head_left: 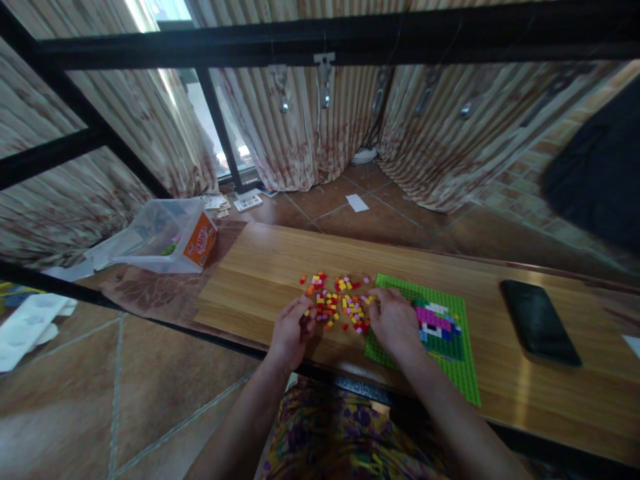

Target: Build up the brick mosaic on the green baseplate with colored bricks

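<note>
Small toy bricks (327, 307) in red, yellow, orange and pink lie loose in a spread-out heap on the wooden bench. My left hand (290, 333) is at the heap's left side, its fingers curled together with a small yellow brick (307, 313) at the tips. Across the heap, my right hand (395, 323) reaches over the left part of a green studded baseplate (470, 373). Its fingers are pinched beside the yellow bricks, and what they hold is too small to make out. A brick picture (434, 321) in pink, white, blue and dark green covers part of the baseplate.
A black phone (540, 323) lies on the right of the wooden bench (240, 280). At the left end stands a clear plastic box (165, 233) with an orange label. Papers (249, 202) lie on the tiled floor beyond. A black metal bar (300, 47) crosses above.
</note>
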Demonstrator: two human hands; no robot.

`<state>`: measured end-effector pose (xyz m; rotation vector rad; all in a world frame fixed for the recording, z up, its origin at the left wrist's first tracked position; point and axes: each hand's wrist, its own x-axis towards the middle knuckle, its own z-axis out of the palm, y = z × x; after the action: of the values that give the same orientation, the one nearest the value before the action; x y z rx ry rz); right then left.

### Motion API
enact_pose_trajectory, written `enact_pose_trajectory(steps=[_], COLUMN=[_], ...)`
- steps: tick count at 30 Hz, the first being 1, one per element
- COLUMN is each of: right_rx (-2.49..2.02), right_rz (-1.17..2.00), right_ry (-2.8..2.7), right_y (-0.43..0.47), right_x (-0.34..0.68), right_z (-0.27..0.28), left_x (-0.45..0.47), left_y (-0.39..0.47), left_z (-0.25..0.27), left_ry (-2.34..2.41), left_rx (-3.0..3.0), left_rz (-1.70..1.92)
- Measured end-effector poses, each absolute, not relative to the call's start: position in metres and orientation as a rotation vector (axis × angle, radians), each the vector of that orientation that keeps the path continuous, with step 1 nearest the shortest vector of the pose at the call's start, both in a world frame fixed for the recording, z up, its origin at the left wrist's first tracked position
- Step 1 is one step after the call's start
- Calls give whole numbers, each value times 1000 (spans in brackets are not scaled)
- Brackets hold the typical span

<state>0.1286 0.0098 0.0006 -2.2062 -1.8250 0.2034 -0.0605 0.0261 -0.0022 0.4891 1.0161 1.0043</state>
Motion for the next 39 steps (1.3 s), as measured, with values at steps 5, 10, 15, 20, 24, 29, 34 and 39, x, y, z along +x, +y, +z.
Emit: enact_pose_trajectory(steps=[5,10,15,20,24,29,34,39], right_rx=[-2314,-2337,-2373,-2321,-2049,-1722,-2018,-2083], right_rz=[213,293,302,301,451,703,384,364], right_ry=[-1828,-1892,-1932,-1887,-1791,-1755,-1772,-1934], right_y=[15,17,20,21,7,-6,18,38], right_x=[130,128,127,130,120,108,121,126], right_z=[-3,-6,-6,-6,16,39,10,-15], left_x=[-64,-63,-58,-53,-47,-38,-38,-46], left_y=[23,18,15,12,8,5,4,2], left_z=[0,-4,-4,-3,-1,6,5,3], left_ry=[948,909,918,930,934,855,930,946], left_rx=[370,367,432,469,440,268,243,332], left_rz=[903,865,818,785,787,718,761,740])
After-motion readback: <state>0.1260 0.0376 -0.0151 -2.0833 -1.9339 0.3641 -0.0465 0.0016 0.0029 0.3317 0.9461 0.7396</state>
